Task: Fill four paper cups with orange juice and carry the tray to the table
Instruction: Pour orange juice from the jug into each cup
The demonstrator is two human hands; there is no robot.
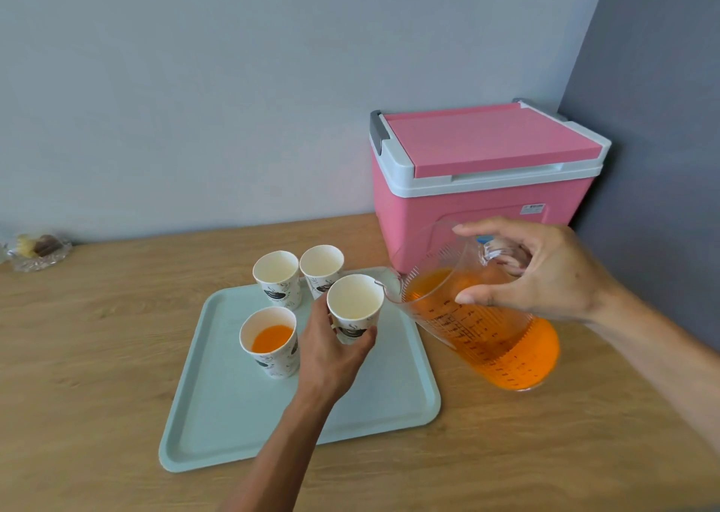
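Note:
A pale green tray (241,426) lies on the wooden counter. Several printed white paper cups stand on it. The front left cup (269,342) holds orange juice. Two back cups (277,278) (321,268) look empty. My left hand (331,350) grips the lower part of the front right cup (354,307), which is empty. My right hand (545,274) holds a clear measuring jug (487,332) of orange juice, tilted left, its spout just beside that cup's rim. No juice is flowing.
A pink cooler box (483,184) with a white-rimmed lid stands shut behind the jug, against the grey corner wall. A glass dish (37,252) with sweets sits at the far left of the counter (97,336).

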